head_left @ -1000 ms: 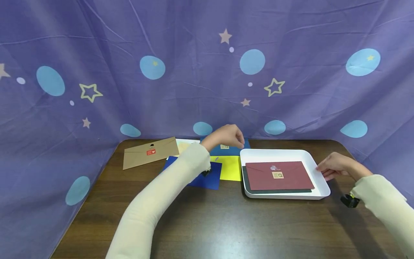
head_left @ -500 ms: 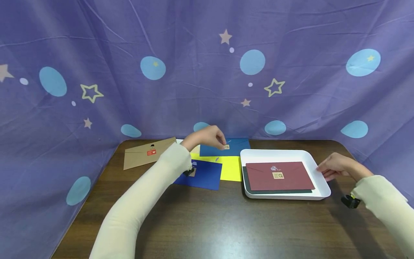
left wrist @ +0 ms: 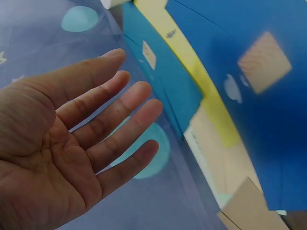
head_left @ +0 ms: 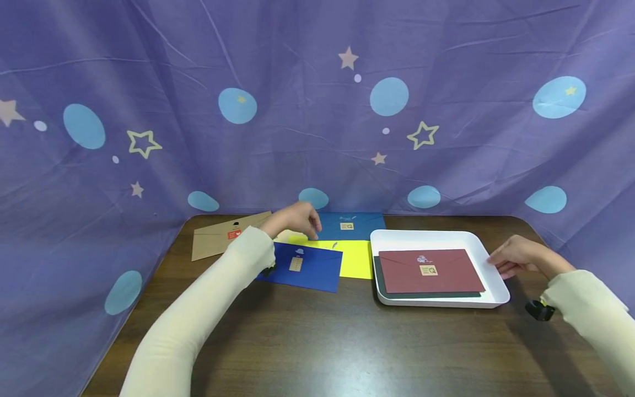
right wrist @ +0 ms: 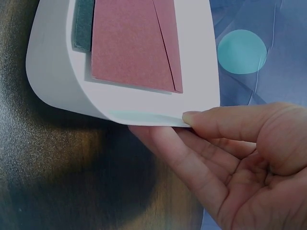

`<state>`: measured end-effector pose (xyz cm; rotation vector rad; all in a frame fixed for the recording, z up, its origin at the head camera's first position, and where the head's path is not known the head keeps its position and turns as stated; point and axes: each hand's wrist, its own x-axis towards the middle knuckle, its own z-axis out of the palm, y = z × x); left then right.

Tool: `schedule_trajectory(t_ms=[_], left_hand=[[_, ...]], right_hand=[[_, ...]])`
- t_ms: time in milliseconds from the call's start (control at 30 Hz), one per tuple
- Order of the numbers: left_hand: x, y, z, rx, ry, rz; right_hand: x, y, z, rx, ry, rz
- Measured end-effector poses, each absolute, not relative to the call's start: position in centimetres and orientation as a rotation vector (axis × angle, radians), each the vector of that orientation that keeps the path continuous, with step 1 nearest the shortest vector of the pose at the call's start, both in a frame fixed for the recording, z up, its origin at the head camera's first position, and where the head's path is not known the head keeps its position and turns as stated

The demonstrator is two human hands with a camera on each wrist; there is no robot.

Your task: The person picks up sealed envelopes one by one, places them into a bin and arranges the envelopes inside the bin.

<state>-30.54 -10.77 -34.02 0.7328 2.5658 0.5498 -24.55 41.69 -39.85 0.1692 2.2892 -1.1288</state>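
My left hand hovers over the envelopes at the back, its fingers loosely bent and holding nothing, as the left wrist view also shows. Beneath and beside it lie a royal blue envelope, a yellow envelope and a teal blue envelope, partly overlapping. My right hand pinches the right rim of a white tray, thumb on the inside and fingers under the edge. In the tray a dark red envelope rests on a dark green envelope, which is mostly covered.
A brown kraft envelope with a red sticker lies at the far left. A cream envelope is partly hidden under the others. A purple curtain hangs right behind the wooden table.
My left hand has moved left, away from the tray and across the teal blue envelope, uncovering it and the royal blue one. My right hand stays at the tray rim.
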Motion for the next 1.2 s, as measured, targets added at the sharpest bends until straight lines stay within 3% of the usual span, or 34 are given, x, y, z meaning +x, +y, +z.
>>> schedule_trajectory(t_ms=[700,1200], left_hand=[[-30.5,-13.7,-37.0,0.461,2.628,0.457],[-30.7,-13.6,-39.2,0.409,2.682,0.343]], right_hand=[[-24.9,41.5,-39.6,0.182,2.270,-1.119],[-25.2,41.3,-39.5,0.239,2.224,-1.124]])
